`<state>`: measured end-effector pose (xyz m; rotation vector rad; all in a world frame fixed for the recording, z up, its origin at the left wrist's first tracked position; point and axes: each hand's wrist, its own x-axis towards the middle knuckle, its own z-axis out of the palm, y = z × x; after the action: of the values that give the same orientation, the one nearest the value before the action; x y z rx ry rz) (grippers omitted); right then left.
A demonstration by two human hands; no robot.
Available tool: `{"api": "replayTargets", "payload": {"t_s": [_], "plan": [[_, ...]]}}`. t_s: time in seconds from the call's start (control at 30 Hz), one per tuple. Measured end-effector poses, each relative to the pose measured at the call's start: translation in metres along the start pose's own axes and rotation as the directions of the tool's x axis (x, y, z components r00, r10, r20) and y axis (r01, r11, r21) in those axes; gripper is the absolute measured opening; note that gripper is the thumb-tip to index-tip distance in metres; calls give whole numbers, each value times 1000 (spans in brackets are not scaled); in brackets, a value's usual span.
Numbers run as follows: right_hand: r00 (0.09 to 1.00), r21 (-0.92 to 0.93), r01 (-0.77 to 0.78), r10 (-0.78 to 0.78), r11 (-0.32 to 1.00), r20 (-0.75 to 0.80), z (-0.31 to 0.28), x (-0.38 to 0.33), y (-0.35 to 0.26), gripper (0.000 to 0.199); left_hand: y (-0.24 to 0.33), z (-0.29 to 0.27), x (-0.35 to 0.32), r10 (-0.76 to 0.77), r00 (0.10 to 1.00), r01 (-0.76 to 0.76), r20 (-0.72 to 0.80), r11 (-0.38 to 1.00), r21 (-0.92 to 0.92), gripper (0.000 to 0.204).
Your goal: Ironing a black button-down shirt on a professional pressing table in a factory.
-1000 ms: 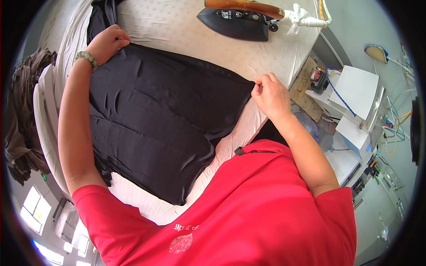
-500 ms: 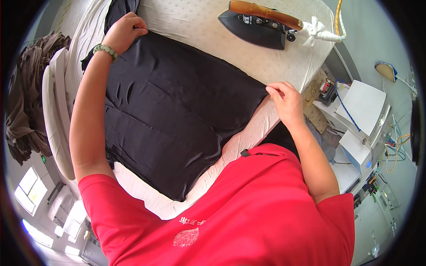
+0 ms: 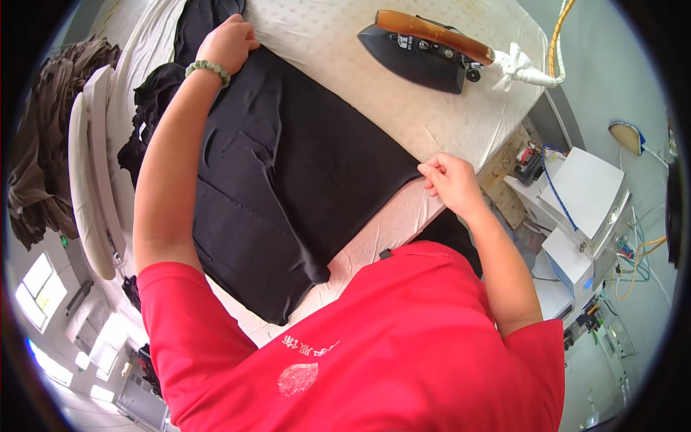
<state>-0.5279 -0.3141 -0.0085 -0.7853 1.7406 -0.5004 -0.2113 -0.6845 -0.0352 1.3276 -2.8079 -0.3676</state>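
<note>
A black garment (image 3: 302, 158) lies spread over the pale padded ironing table (image 3: 324, 43), with creases running down its middle. At its far left edge my left hand (image 3: 229, 47) is closed on the fabric; a green bead bracelet circles that wrist. My right hand (image 3: 449, 180) pinches the garment's right corner between thumb and fingers near the table's front edge. More black fabric bunches up beside and beyond my left forearm. On the table beyond the garment, an iron (image 3: 421, 54) with a wooden handle rests with its tip to the left, apart from both hands.
A white-wrapped hose (image 3: 525, 72) and yellow cord (image 3: 563, 36) lead off the iron. Brown garments (image 3: 47, 137) hang at the left beside a narrow padded board (image 3: 88, 187). White equipment (image 3: 579, 187) with cables stands at the right. Black cloth (image 3: 453, 241) hangs by the front edge.
My left hand has moved right along the far edge, and my right hand slightly left and nearer. The garment has shifted between them, with longer folds down its middle.
</note>
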Motion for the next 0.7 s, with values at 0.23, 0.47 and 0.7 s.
{"api": "replayTargets", "payload": {"t_s": [0.23,0.47,0.7], "plan": [[990,-213,39,-67,976,-123,-12,10,8,22,17,6,1,-110,994,110,-7,992,69,15],[991,-184,-25,0,983,-135,-12,14,14,23,80,19,-29,47,818,52,-574,987,155,13],[999,-150,31,-35,988,-22,-21,17,7,24,258,86,-127,-174,889,121,-424,981,-150,65]]}}
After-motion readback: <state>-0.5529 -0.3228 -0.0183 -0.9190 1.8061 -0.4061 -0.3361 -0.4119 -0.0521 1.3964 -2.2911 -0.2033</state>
